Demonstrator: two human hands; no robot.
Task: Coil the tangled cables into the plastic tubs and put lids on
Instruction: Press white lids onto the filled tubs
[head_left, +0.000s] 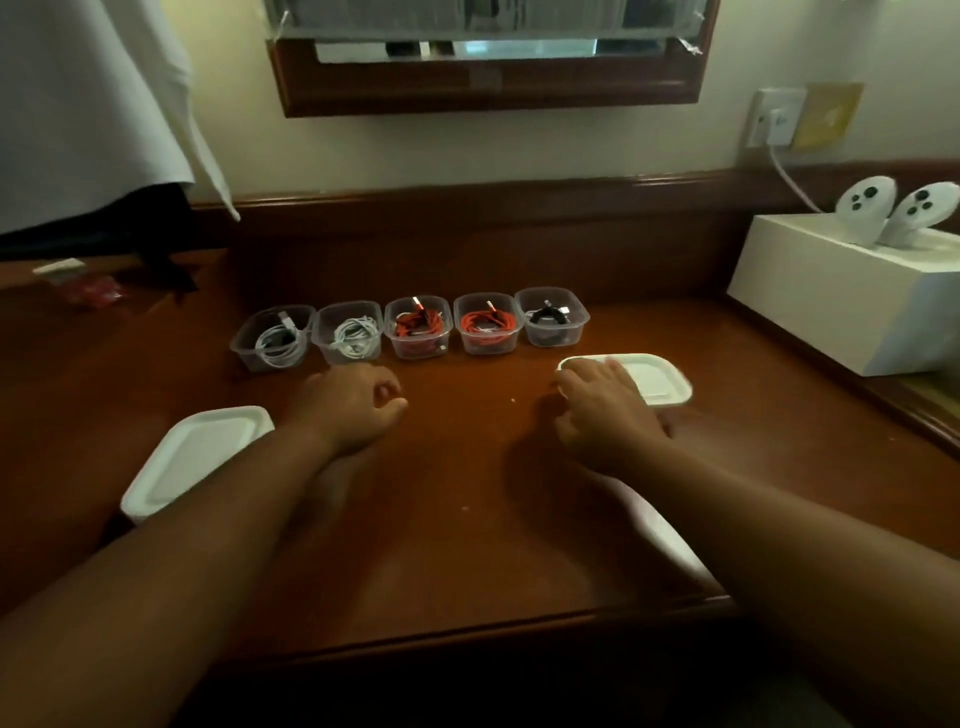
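The right hand lies palm down on the near-left part of a white rectangular plastic lid, fingers spread loosely over its rim and surface rather than curled round it; whether any fingertip hooks under the edge cannot be told. That lid rests flat on the dark reddish-brown wooden desk, just in front of the right end of the row of tubs. The left hand hovers or rests on the bare desk near the middle, its fingers loosely curled with nothing in them, thumb pointing right. Under the left forearm, toward the near-left, sits a second white rectangular plastic lid, turned at an angle. Behind both hands, five small clear plastic tubs stand side by side in a row, all uncovered: the leftmost tub holds a coiled white cable, the second tub another coiled white cable, the third tub a red cable with a plug sticking up, the fourth tub a coiled red cable, and the rightmost tub a black cable. To the far right a white cardboard box carries two white handheld controllers, with a white wall socket and its lead above it. A wood-framed mirror hangs on the wall behind the desk.
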